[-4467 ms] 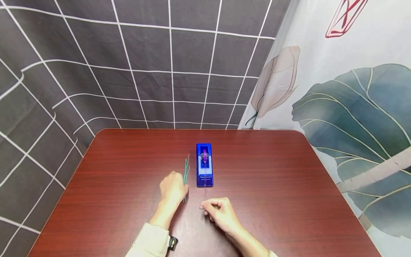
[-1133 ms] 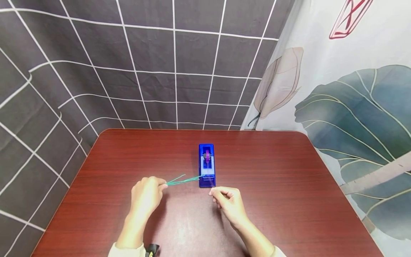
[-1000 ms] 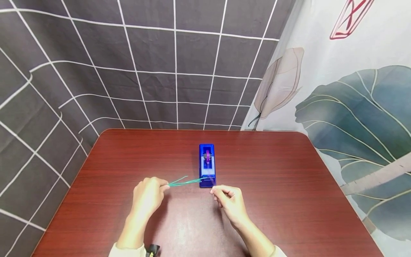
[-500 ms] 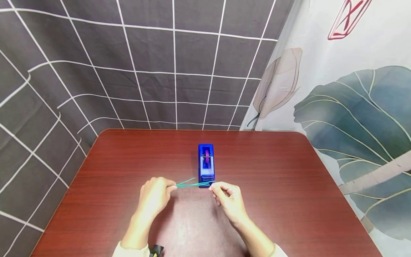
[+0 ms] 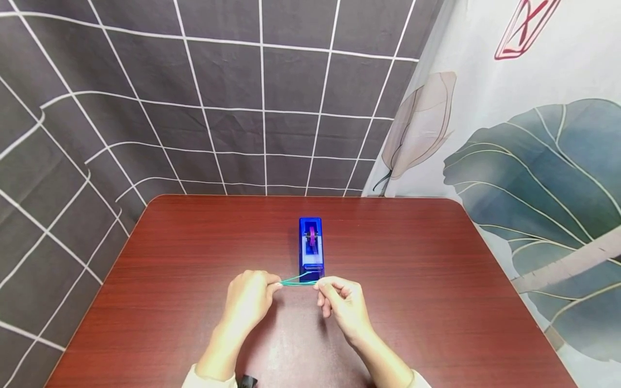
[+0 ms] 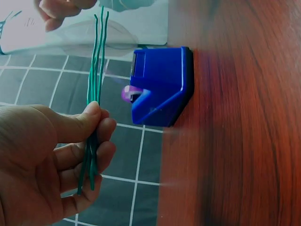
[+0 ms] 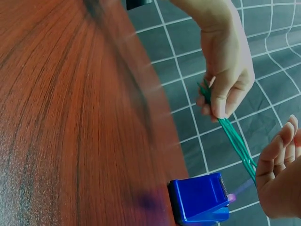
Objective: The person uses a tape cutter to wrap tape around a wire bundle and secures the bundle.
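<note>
My left hand (image 5: 249, 299) pinches a bundle of several thin green wires (image 6: 95, 70) between thumb and fingers; their lower ends lie across the curled fingers in the left wrist view. The free ends point right, in front of a blue tape dispenser (image 5: 311, 253) that bears a purple-cored roll (image 5: 312, 236). My right hand (image 5: 345, 307) is at the dispenser's front right corner, thumb and forefinger together. A faint clear strip of tape (image 7: 243, 186) runs from the dispenser to those fingers, which pinch its end. In the head view the wires reach the right fingertips; whether they touch the tape is unclear.
The dispenser stands on a reddish-brown wooden table (image 5: 194, 237), around its middle. A dark gridded curtain (image 5: 218, 108) hangs behind the table, and a pale leaf-patterned curtain (image 5: 524, 161) hangs at the right.
My left hand has picked the wires up from beside the dispenser, turned them sideways and brought them right, towards the right hand. The right hand has moved slightly forward and right.
</note>
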`<act>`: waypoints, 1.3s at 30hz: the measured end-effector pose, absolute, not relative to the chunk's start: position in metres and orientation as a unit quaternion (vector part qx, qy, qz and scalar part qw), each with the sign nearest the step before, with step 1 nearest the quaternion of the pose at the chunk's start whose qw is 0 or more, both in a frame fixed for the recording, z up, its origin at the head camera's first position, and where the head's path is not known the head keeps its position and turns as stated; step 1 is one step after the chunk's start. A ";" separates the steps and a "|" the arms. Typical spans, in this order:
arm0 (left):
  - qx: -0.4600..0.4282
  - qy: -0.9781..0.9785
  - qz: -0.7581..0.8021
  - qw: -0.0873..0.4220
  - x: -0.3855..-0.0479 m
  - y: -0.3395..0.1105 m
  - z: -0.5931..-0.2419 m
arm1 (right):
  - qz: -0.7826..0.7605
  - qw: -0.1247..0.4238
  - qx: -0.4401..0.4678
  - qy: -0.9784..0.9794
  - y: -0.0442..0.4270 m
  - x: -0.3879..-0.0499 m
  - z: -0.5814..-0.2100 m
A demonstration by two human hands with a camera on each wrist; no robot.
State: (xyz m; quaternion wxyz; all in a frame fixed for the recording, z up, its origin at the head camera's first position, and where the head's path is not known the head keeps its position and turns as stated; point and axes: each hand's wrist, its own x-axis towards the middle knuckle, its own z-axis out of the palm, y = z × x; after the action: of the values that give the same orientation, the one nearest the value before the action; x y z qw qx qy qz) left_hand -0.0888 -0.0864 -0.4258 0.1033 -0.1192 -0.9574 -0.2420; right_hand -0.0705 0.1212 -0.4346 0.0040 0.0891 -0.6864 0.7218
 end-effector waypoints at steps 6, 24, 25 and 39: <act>-0.130 -0.955 -0.235 0.121 -0.088 -0.079 -0.424 | 0.727 -0.004 0.075 -0.682 0.118 -0.068 -0.431; -0.165 -0.943 -0.242 0.157 -0.084 -0.066 -0.420 | 0.727 -0.056 0.036 -0.683 0.110 -0.062 -0.426; -0.166 -0.942 -0.243 0.161 -0.084 -0.065 -0.420 | 0.726 -0.056 0.038 -0.685 0.109 -0.062 -0.426; -0.185 -0.935 -0.238 0.186 -0.082 -0.059 -0.413 | 0.717 -0.063 0.034 -0.694 0.106 -0.061 -0.425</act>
State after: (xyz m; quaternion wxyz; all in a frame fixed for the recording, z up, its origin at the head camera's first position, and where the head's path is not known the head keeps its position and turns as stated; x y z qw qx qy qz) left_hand -0.0819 -0.0592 -0.4131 0.1858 -0.1846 -0.9352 -0.2385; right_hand -0.0608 0.1058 -0.4249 -0.0635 0.0336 -0.6938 0.7166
